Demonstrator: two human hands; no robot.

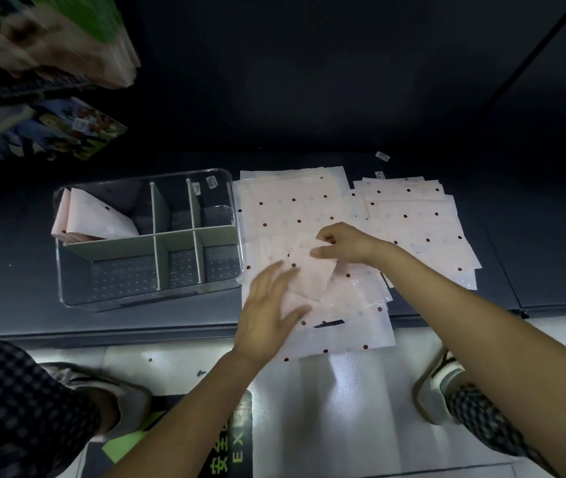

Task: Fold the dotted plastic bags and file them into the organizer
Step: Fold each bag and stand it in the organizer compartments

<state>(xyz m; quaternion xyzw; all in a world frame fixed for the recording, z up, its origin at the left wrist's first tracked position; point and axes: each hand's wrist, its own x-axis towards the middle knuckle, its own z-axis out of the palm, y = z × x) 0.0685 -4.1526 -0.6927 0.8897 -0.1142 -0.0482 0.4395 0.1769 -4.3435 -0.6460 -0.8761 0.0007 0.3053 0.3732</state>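
Left hand (269, 312) flat and open, right hand (341, 243) pinching a folded pink dotted plastic bag (310, 276) — beside the clear divided organizer (150, 236); green floor lettering (236, 446) reads "EX".

A dark, matte shelf surface (309, 98) fills the upper view and fades into shadow at the back. Below its front edge lies a pale, glossy tiled floor (343, 408), catching a bright glare, with a green-lettered exit marking (231, 453) on it.
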